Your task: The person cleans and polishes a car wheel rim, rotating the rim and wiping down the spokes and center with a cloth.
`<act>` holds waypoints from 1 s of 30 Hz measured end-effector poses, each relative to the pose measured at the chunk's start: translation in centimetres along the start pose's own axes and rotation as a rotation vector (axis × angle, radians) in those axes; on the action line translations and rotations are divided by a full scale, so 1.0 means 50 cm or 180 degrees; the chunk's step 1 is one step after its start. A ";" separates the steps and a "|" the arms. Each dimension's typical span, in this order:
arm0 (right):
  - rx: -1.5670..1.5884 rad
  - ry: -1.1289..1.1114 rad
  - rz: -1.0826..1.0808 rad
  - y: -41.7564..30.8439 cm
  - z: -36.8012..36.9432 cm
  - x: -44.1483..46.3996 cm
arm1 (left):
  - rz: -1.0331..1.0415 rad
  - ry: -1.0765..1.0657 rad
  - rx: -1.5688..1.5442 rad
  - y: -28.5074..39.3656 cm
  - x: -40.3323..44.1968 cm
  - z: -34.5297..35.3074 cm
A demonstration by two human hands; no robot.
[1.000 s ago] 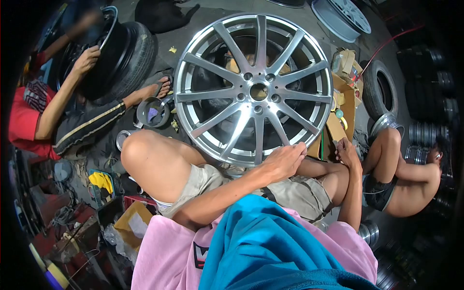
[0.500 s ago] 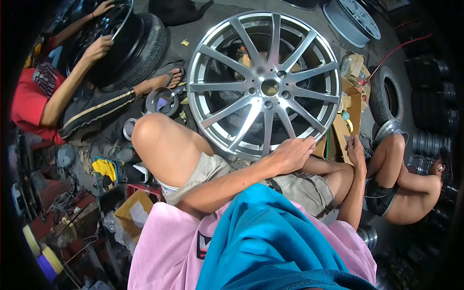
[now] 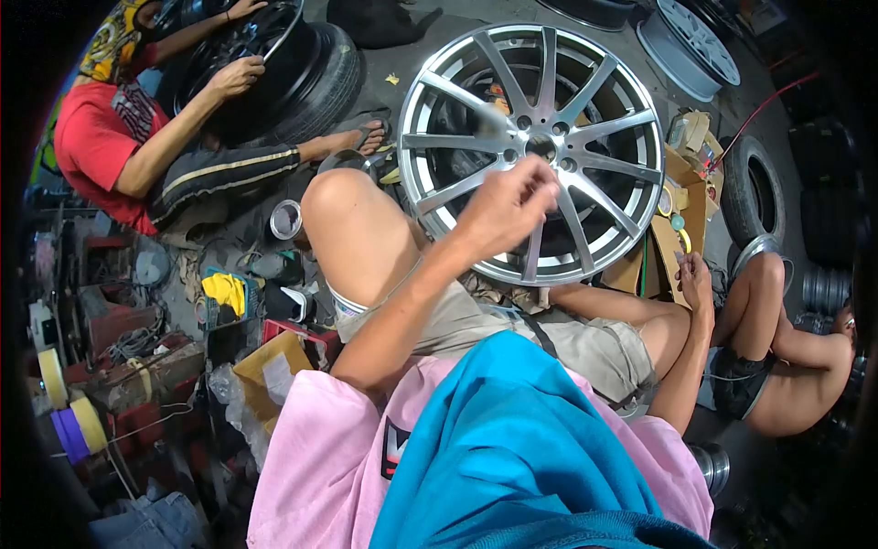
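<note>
A silver multi-spoke alloy wheel rim lies before my knees, its machined spokes facing up and dark gaps between them. Over its lower spokes, close to the centre hole, is my left hand. Its fingers are curled together, and whatever they may hold is hidden. Beside my right knee, near the open cardboard box, is my right hand. Its fingertips are pinched on a small greyish piece that I cannot make out.
At upper left a person in a red shirt handles a dark rim over a tyre. Another person crouches at right. A tyre, a grey rim and a red hose lie beyond the box. Tools clutter the left.
My left hand has moved from the rim's near edge up and left toward its hub. My right hand stays near the box. The whole view has shifted, moving the scene rightward.
</note>
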State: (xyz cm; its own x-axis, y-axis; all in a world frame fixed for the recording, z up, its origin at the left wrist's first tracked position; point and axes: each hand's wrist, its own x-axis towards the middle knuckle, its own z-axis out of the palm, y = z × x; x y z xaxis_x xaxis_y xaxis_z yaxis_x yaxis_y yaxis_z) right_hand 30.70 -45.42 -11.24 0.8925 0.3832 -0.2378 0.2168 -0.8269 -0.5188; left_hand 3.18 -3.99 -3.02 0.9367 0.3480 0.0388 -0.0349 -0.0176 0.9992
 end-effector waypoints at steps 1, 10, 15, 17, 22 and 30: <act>0.0062 -0.0015 0.0036 -0.018 -0.005 -0.001 | 0.0242 0.0197 -0.0027 0.027 -0.009 -0.023; -0.0339 0.0408 -0.1267 -0.147 -0.019 0.011 | 0.1067 0.2612 0.0240 0.170 -0.211 -0.293; 0.1410 0.0323 -0.1152 -0.285 0.092 -0.083 | -0.0020 0.3059 0.0728 -0.015 -0.379 -0.376; 0.1735 0.0050 -0.0935 -0.312 0.153 -0.122 | -0.0304 0.3097 0.1269 -0.124 -0.438 -0.368; 0.1629 -0.1023 -0.0910 -0.458 0.291 -0.273 | -0.1708 0.2826 0.0939 -0.410 -0.514 -0.306; 0.0150 -0.1788 -0.1237 -0.492 0.382 -0.346 | -0.2525 0.2551 0.1503 -0.706 -0.483 -0.339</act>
State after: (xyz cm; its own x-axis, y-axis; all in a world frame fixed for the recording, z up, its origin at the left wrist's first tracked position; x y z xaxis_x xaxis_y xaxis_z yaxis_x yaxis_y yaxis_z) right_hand 2.38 -23.86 -10.05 0.4101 0.8144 -0.4106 0.4511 -0.5724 -0.6848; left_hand -24.09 4.10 -39.17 0.1550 0.8931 -0.4224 0.7346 0.1817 0.6537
